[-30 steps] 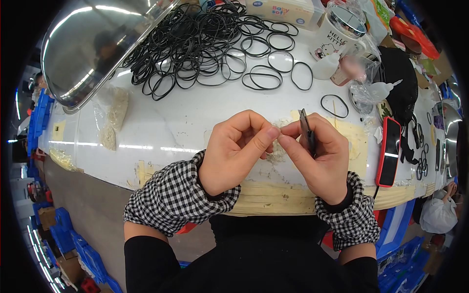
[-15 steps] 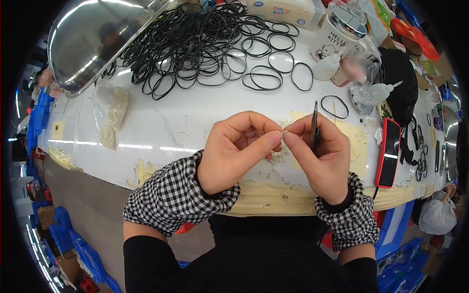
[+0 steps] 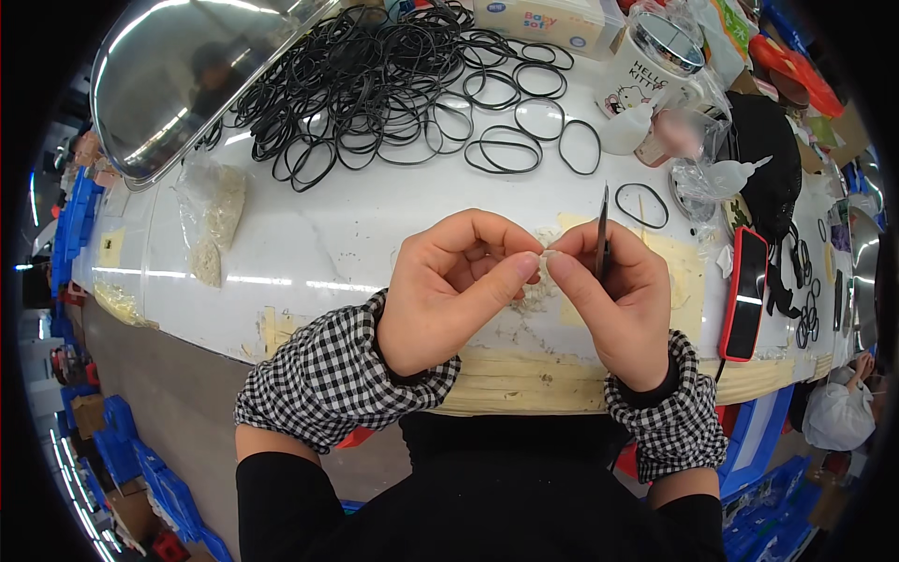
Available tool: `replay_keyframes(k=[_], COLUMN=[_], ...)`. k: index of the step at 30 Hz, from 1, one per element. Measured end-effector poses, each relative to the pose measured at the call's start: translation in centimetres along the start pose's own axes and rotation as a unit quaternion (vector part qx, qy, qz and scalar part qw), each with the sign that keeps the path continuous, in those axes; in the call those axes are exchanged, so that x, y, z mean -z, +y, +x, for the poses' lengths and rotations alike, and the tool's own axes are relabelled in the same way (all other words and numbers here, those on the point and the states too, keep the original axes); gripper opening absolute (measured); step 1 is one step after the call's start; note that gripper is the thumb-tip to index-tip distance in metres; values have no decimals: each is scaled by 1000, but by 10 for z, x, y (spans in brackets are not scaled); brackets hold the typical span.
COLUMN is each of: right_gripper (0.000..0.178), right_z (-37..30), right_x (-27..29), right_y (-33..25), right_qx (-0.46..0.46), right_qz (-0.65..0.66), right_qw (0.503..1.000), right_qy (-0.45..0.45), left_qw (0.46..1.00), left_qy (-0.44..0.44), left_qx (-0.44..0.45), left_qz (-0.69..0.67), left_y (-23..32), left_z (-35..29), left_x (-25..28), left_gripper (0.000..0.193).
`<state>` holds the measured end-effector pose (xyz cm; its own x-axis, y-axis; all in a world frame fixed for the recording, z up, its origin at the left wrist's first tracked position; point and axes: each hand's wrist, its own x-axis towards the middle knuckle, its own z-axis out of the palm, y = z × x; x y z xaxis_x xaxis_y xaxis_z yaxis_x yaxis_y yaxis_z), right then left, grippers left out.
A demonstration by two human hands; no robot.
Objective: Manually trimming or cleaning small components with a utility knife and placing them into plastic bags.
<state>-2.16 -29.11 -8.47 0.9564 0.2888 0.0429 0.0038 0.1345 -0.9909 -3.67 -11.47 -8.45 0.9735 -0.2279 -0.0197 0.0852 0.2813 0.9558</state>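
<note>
Left hand [image 3: 442, 304] and right hand [image 3: 620, 309] meet, thumbs and forefingers closed in a pinch on a small pale piece [image 3: 545, 254] over pale scraps [image 3: 536, 298]. A dark pointed tool [image 3: 602, 239] sits tucked in the right, apparently keeping those fingertips usable.

Both hands [image 3: 443, 304] seemingly pinch a tiny pale piece [image 3: 545, 254].

Bright white indoor light glares in streaks along the glossy white tabletop [image 3: 346, 225] and the rounded, mirror-like silver metal vessel [image 3: 173, 94]. The bare left hand [image 3: 445, 295] and bare right hand [image 3: 618, 304] look sharp; fisheye distortion bends the outer edges, which fade to black.
</note>
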Motion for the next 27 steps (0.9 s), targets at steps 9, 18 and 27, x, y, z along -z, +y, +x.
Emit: replay_keyframes(k=[9, 18, 27], right_gripper=[15, 17, 17], right_z=[3, 5, 4], right_x=[7, 9, 9], right_y=[-12, -12, -10], right_qx=[-212, -263, -235], right_qz=[187, 264, 231], right_qw=[957, 924, 942], right_qy=[-62, -86, -71], left_qw=[993, 983, 943], left_qy=[-38, -39, -44], left_qx=[-85, -118, -187], left_qz=[79, 132, 271], left_y=[-3, -2, 3], left_z=[5, 4, 4], left_x=[6, 5, 8], left_gripper=[18, 18, 17])
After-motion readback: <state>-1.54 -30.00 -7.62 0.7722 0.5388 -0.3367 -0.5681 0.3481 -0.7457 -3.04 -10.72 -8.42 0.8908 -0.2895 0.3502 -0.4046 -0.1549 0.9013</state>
